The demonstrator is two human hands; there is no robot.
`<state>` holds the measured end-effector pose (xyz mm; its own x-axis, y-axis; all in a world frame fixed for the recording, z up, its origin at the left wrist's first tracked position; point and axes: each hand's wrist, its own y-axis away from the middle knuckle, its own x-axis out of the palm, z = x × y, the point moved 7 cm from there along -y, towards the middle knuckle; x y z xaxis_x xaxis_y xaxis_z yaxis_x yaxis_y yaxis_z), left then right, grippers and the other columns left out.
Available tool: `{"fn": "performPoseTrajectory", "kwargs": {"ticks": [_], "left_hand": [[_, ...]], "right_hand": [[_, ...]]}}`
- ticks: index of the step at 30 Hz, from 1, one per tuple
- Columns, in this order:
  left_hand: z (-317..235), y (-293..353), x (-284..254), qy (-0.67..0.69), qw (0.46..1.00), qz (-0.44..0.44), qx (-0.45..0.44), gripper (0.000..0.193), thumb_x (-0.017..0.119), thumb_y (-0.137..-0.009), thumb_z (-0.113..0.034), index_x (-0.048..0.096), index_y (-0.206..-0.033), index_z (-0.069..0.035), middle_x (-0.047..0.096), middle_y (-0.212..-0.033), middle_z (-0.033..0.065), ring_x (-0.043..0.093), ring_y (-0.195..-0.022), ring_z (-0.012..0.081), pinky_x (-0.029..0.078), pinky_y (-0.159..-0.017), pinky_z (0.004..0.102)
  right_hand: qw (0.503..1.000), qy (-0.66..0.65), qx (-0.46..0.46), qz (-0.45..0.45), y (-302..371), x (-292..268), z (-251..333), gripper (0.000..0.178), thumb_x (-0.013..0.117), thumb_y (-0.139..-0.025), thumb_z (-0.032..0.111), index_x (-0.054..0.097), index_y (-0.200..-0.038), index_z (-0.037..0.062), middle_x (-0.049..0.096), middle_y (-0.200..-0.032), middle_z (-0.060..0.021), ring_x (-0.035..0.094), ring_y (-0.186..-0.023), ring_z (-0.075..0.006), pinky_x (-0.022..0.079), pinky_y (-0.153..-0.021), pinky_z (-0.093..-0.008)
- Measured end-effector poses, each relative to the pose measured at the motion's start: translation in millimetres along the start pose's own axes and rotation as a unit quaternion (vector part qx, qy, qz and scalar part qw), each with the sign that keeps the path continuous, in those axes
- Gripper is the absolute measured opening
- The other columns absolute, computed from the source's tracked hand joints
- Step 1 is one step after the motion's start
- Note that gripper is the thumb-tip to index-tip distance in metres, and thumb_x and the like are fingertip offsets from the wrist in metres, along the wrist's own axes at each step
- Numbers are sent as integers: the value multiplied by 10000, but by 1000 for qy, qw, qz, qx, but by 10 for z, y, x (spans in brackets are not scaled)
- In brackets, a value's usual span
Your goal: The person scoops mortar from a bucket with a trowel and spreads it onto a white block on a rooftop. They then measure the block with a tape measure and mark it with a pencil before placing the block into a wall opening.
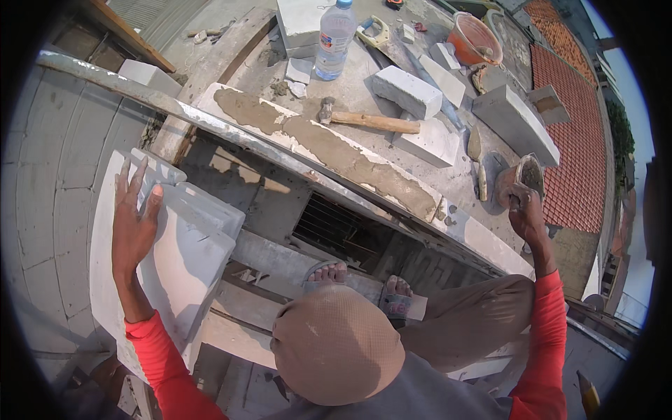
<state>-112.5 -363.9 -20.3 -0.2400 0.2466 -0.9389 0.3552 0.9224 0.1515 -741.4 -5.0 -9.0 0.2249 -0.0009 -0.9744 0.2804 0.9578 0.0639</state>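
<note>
My left hand (pixel 135 227) lies with spread fingers on a stack of white lightweight blocks (pixel 189 241), touching them without gripping. My right hand (pixel 525 212) is closed on the near side of a small round bucket (pixel 507 186) with grey mortar in it, which stands at the right. Between my hands runs a long white block course (pixel 364 149), with wet mortar (pixel 318 143) spread along its top. Just left of the bucket lies a pointed trowel (pixel 481 178) with a wooden handle. A hammer (pixel 374 122) rests beyond the mortar.
A water bottle (pixel 334 45), a handsaw (pixel 381 35), an orange bucket (pixel 472 40) and loose white blocks (pixel 518 122) stand or lie on the far slab. My feet (pixel 326 272) are on planks over a gap with a dark grate (pixel 334 225). A metal bar (pixel 175 106) runs along the wall.
</note>
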Motion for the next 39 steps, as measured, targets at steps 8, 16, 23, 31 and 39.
{"fn": "performPoseTrajectory", "kwargs": {"ticks": [8, 16, 23, 31, 39], "left_hand": [[148, 412, 450, -37, 991, -116, -49, 680, 469, -1123, -526, 422, -1650, -99, 455, -1656, 195, 349, -1569, 405, 265, -1285, 520], [-240, 554, 199, 128, 952, -270, -67, 496, 566, -1122, -316, 600, -1496, 8, 669, -1411, 210, 619, -1324, 324, 446, -1146, 440], [-1616, 775, -48, 231, 970, 67, 17, 556, 659, -1084, -376, 646, -1405, 78, 783, -1152, 186, 724, -1127, 247, 529, -1009, 376], [-3510, 492, -59, -38, 926, 264, 267, 402, 660, -1056, -287, 695, -1357, -24, 772, -1153, 221, 731, -1066, 430, 543, -970, 462], [-4596, -1816, 2320, -60, 870, 333, 358, 325, 543, -966, -233, 724, -1047, 25, 584, -748, 211, 475, -699, 316, 416, -685, 488]], "right_hand": [[988, -80, 132, -1, 162, -28, -219, 278, 542, -851, -76, 702, -1074, -27, 673, -901, -256, 651, -842, -428, 523, -822, -417], [989, -121, 67, 59, -2, 242, -322, 429, 574, -770, -73, 722, -1173, -64, 723, -1019, -282, 713, -971, -448, 557, -888, -460], [987, -104, 106, 53, -1163, 1310, -1132, 363, 704, -850, 212, 746, -1108, -41, 749, -1079, -266, 727, -990, -455, 581, -896, -519], [990, -62, 123, 14, -2578, 1759, -1445, 492, 696, -920, 380, 730, -1220, -8, 726, -1166, -321, 711, -1110, -467, 559, -977, -520], [987, -27, 148, 62, -3152, 2151, -1621, 819, 536, -1021, 653, 528, -1553, 30, 612, -1460, -298, 429, -1513, -443, 419, -1193, -512]]}}
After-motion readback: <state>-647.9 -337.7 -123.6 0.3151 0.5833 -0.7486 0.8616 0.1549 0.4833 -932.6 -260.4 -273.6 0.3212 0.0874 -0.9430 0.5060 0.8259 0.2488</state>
